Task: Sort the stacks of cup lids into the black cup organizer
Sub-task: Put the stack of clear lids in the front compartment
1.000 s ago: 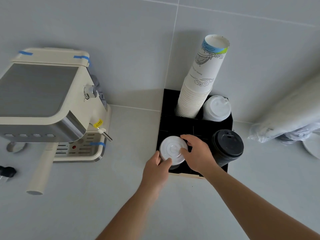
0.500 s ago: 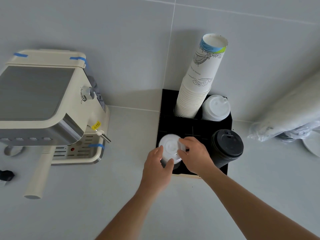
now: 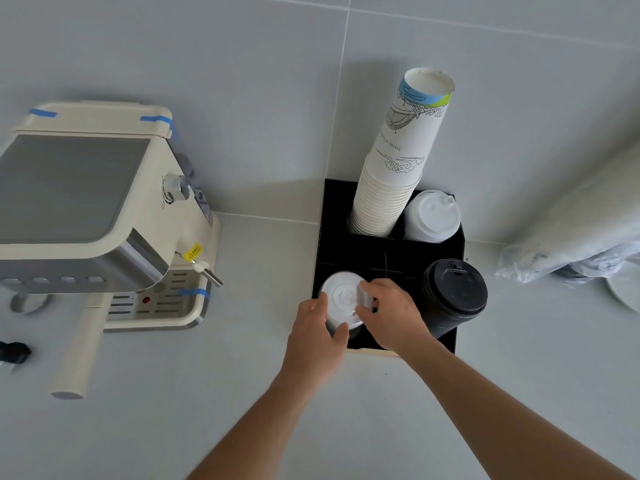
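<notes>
Where the grey counter [image 3: 242, 393] meets the tiled wall, items are listed by descending size.

Espresso machine [image 3: 90, 216]: cream body with steel panels, blue tape strips on its lid and drip tray, standing at the counter's left edge against the wall. Its portafilter handle [image 3: 74, 358] angles down toward the near-left.

Plastic-wrapped sleeve [image 3: 575, 216]: translucent white, lying at the right edge of the counter, slanting up out of view.

Black cup organizer [image 3: 334, 244]: compartmented box set against the wall, centre-right of the counter.

Paper cup stack [image 3: 394, 171]: white printed cups, nested upside down, tall and leaning right, in the organizer's rear-left compartment.

Black lid stack [image 3: 452, 296]: in the front-right compartment, rising above the organizer's rim.

White sip-lid stack [image 3: 431, 216]: in the rear-right compartment, just beside the paper cups.

Right hand [image 3: 393, 313]: fingers curled over the right rim of the flat white lid stack [image 3: 341, 299], gripping it.

Left hand [image 3: 317, 330]: thumb and fingers curled round the same stack's left and near side, holding it.

Flat white lid stack: at the organizer's front-left compartment, top lid above the rim; how deep it sits cannot be told.

Black plug [image 3: 14, 353]: at the counter's far-left edge, partly cut off.
</notes>
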Motion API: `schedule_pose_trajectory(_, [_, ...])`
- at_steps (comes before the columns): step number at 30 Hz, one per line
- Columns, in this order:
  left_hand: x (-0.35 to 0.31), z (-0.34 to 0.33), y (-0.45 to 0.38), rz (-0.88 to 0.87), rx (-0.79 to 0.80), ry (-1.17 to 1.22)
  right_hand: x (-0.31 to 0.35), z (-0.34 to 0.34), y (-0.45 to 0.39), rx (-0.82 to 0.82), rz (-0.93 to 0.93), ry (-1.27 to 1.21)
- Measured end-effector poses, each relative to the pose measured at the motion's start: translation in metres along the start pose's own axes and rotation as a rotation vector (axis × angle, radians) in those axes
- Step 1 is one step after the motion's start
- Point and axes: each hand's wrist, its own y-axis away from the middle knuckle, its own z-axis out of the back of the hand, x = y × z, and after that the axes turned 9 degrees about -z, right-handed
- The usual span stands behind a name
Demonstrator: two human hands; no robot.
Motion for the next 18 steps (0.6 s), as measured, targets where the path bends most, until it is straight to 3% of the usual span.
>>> schedule_pose_trajectory(18, [0.002,0.000,0.009,0.043,-0.047,0.188,-0.003,0.003,0.011,0.013,-0.041,-0.113])
